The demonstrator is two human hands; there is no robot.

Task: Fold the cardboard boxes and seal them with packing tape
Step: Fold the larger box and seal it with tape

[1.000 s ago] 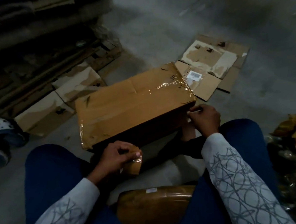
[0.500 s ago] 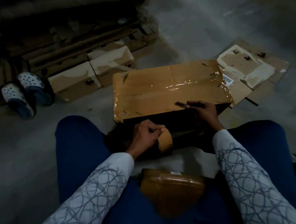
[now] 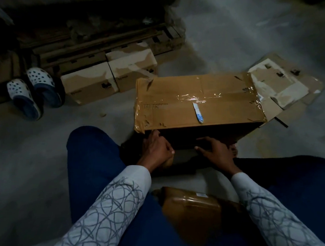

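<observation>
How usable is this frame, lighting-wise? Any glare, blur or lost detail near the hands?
Head view: dim overall; glare streaks the tape on the cardboard box; the box's near side is black shadow, hiding detail around the right hand and the left hand gripping a tape roll; the foreground parcel is blurred.

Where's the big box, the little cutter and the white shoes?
big box (image 3: 171,95), head view, bare cardboard of its top face.
little cutter (image 3: 199,116), head view, its blue-and-white handle.
white shoes (image 3: 39,76), head view, holed top of the right one.
</observation>
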